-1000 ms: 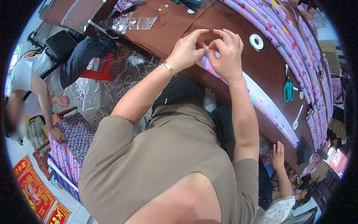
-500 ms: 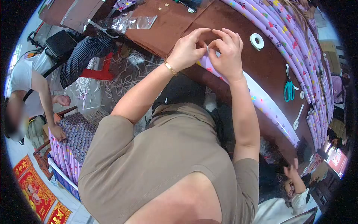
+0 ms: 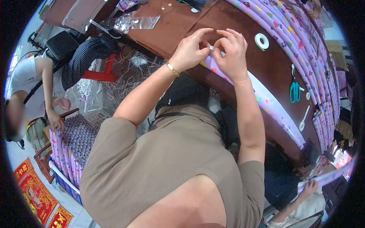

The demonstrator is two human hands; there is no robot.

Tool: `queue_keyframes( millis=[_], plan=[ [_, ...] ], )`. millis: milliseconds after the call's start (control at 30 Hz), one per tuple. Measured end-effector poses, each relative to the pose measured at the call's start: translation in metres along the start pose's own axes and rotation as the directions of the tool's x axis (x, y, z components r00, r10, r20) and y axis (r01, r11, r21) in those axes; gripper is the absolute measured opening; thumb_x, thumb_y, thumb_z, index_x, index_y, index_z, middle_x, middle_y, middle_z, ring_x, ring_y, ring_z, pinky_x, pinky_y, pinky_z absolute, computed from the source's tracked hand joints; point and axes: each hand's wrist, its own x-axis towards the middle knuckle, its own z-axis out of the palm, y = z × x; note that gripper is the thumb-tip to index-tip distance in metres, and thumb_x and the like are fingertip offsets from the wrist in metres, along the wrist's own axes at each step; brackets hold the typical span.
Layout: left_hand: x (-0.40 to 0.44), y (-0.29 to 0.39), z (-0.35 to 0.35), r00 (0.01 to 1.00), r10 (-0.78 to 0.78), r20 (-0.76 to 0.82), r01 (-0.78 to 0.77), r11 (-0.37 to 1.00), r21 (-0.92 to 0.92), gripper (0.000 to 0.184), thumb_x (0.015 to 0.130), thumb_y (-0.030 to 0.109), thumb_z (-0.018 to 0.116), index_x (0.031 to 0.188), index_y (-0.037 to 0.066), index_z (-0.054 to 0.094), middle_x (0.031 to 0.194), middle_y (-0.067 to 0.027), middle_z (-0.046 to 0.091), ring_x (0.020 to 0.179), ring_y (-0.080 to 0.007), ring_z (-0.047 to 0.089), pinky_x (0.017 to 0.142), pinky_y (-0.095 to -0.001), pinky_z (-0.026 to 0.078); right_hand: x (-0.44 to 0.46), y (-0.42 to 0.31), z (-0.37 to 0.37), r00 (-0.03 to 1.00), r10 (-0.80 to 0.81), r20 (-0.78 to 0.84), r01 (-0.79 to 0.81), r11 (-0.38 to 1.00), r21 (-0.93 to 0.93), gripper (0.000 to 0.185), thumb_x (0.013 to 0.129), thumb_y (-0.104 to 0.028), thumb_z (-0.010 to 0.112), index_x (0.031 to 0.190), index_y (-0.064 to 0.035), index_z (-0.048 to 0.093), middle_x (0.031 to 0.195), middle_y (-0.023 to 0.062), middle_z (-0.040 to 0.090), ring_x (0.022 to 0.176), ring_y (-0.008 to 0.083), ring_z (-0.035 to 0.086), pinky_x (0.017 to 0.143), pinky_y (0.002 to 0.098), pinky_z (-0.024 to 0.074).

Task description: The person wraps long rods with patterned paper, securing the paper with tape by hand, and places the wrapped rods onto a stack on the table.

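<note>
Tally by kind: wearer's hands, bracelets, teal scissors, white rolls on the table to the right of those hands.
Left hand and right hand: 2
Gold bracelet: 1
Teal scissors: 1
Large white roll: 1
Smaller white rolls: 2
Total: 7

Table (image 3: 272, 72): brown top. Along its far side lie purple rolls (image 3: 298, 47), side by side. Before them, a tape roll (image 3: 257, 41) lies flat; farther right, teal scissors (image 3: 295, 89), a smaller roll (image 3: 307, 96) and another roll (image 3: 301, 126) with a loose white tail. Purple wrap (image 3: 275, 108) runs along the near edge. At the left, clear bags (image 3: 142, 22); near the far edge, small scraps (image 3: 169, 5). Floor (image 3: 78, 214): white strips (image 3: 114, 89) strewn beside a red stool (image 3: 99, 76), which appears to stand there, view partly blocked.
</note>
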Motion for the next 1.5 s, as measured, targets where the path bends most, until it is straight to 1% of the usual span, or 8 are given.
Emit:
queue_keyframes(
  millis=[133,267,367,433,767,833,1167,1500],
  plan=[
    [-0.001,0.004,-0.004,0.998,-0.043,0.044,0.043,0.999,-0.004,0.055,0.08,0.005,0.065,0.134,0.005,0.051,0.094,-0.0074,0.067,0.085,-0.0114,0.063,0.077,-0.0283,0.053,0.003,-0.008,-0.008,1.0,-0.027,0.001,0.027,0.999,0.021,0.009,0.07,-0.013,0.067,0.076,-0.0094,0.062,0.119,0.0058,0.062,0.12,0.0294,0.049,0.103,0.0455,0.0327],
    [0.0,-0.003,-0.001,1.0,-0.001,0.016,0.001,1.0,-0.026,0.054,0.078,0.01,0.065,0.13,0.007,0.052,0.089,-0.0124,0.071,0.085,-0.0264,0.069,0.079,-0.0378,0.054,0.003,-0.008,-0.007,1.0,-0.023,0.016,0.023,1.0,0.003,0.009,0.07,-0.014,0.068,0.076,-0.0101,0.062,0.12,0.0062,0.061,0.12,0.0297,0.049,0.103,0.0456,0.0328],
    [0.0,-0.003,-0.001,1.0,-0.012,0.021,0.013,0.999,-0.038,0.053,0.079,0.009,0.064,0.13,0.007,0.052,0.089,-0.0123,0.071,0.084,-0.0259,0.069,0.078,-0.0371,0.054,0.001,-0.003,-0.003,1.0,-0.02,0.013,0.02,0.999,0.03,0.007,0.072,-0.016,0.067,0.077,-0.0116,0.064,0.119,0.0058,0.061,0.122,0.0285,0.048,0.107,0.0514,0.0281],
    [-0.001,0.0,-0.002,0.998,-0.042,0.056,0.044,0.998,-0.043,0.055,0.083,0.002,0.064,0.135,0.006,0.049,0.09,-0.0057,0.066,0.083,-0.0101,0.062,0.072,-0.0259,0.052,0.001,-0.002,-0.003,1.0,-0.024,0.011,0.023,0.999,0.031,0.007,0.073,-0.015,0.067,0.077,-0.0117,0.064,0.119,0.0059,0.061,0.122,0.0284,0.048,0.107,0.0515,0.0282],
    [0.006,-0.007,-0.007,0.999,-0.02,0.028,0.022,0.997,-0.076,0.052,0.086,0.005,0.063,0.136,0.004,0.047,0.091,-0.0092,0.07,0.075,-0.009,0.063,0.065,-0.0254,0.053,0.002,0.008,-0.004,0.967,0.107,-0.229,-0.092,0.993,0.073,0.006,0.068,-0.009,0.065,0.07,-0.0098,0.06,0.101,0.0041,0.067,0.104,0.0261,0.058,0.092,0.041,0.0407],
    [0.011,0.0,-0.012,0.994,-0.112,-0.003,0.112,0.993,-0.04,0.051,0.08,0.009,0.063,0.13,0.003,0.053,0.085,-0.0145,0.072,0.076,-0.0212,0.07,0.073,-0.0338,0.055,0.003,0.007,-0.005,0.965,0.11,-0.24,-0.096,0.993,0.072,0.006,0.068,-0.008,0.065,0.07,-0.0098,0.06,0.1,0.0042,0.067,0.102,0.0259,0.058,0.091,0.0404,0.0415],
    [0.021,0.002,-0.013,0.983,-0.119,0.141,0.119,0.993,0.006,0.052,0.078,0.01,0.064,0.128,0.002,0.053,0.083,-0.0145,0.072,0.073,-0.023,0.07,0.072,-0.0345,0.056,0.003,0.007,-0.005,0.963,0.103,-0.249,-0.085,0.993,0.079,0.006,0.067,-0.007,0.064,0.07,-0.0098,0.06,0.096,0.0044,0.067,0.098,0.0252,0.059,0.089,0.0396,0.0423],
    [0.014,0.018,0.001,0.983,0.17,0.07,-0.184,0.912,0.367,0.049,0.075,0.012,0.062,0.123,0.004,0.052,0.082,-0.0179,0.069,0.078,-0.034,0.068,0.071,-0.0435,0.054,0.003,0.008,-0.005,0.963,0.098,-0.252,-0.077,0.993,0.092,0.006,0.067,-0.008,0.065,0.07,-0.0102,0.06,0.093,0.0033,0.068,0.094,0.0237,0.06,0.087,0.0388,0.0425]
  ],
)
